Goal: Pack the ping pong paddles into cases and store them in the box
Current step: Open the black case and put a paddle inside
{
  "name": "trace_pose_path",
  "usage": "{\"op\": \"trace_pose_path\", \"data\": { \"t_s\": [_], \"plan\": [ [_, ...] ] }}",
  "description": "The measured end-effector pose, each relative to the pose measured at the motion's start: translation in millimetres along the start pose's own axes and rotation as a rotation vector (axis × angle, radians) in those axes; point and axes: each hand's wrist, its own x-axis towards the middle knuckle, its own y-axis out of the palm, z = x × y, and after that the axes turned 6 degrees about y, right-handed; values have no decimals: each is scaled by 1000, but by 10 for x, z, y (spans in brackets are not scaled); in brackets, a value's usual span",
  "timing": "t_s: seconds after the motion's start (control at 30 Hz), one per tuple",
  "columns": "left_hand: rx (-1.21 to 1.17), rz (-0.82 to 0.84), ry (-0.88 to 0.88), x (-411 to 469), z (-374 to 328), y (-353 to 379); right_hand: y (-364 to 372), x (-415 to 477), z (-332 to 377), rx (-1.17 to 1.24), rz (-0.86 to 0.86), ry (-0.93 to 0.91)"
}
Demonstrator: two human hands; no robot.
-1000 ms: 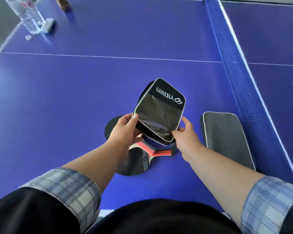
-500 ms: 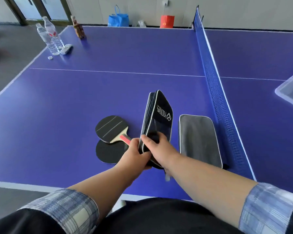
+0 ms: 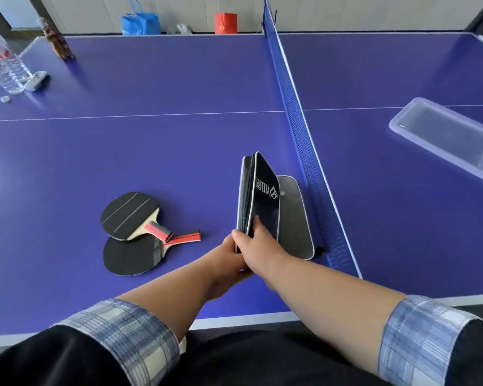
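Black case [image 3: 262,196] lifted further up off the table, on edge, white "YIO…" logo partly readable. Left hand [image 3: 229,263] and right hand [image 3: 258,246] both clamped on its near end. Two paddles [image 3: 134,235] lie left; clear box [image 3: 446,135] beyond the net, nothing visible inside.

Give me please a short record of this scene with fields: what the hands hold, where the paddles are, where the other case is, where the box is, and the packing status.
held item: black case, on edge, gripped at its near end by left hand and right hand
paddles: two paddles, overlapping on the table, left of the hands
second case: grey case, flat beside the net
box: clear box, beyond the net, nothing visible inside
status: no paddle packed yet
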Motion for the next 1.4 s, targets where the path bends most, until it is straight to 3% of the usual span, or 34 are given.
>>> {"op": "trace_pose_path", "data": {
  "t_s": [0.17,0.27,0.5,0.8,0.87,0.97,1.1,1.23,1.4],
  "plan": [
    [-105,67,-84,61,98,-118,-184,-34,-106,73,60,-32],
    [-192,-35,-102,74,135,-171,-329,-68,-164,89,66,-76],
    [19,-271,-97,167,-100,3,-426,-46,-218,109,114,-110],
    [332,-693,-124,317,-48,-274,-908,183,-530,311,-344,-82],
    [345,-740,-168,333,37,-366,-1082,239,-649,144,-412,-68],
    [516,-683,-166,386,138,-459,-1240,395,-833,-248,-502,-30],
    [773,-550,-203,509,267,-634,-1189,545,-929,-760,-426,24],
    [945,-467,-309,609,324,-841,-1048,633,-956,-785,-264,119],
    [902,-399,-272,535,389,-1039,-803,633,-892,-741,-314,90]
  ]
}}
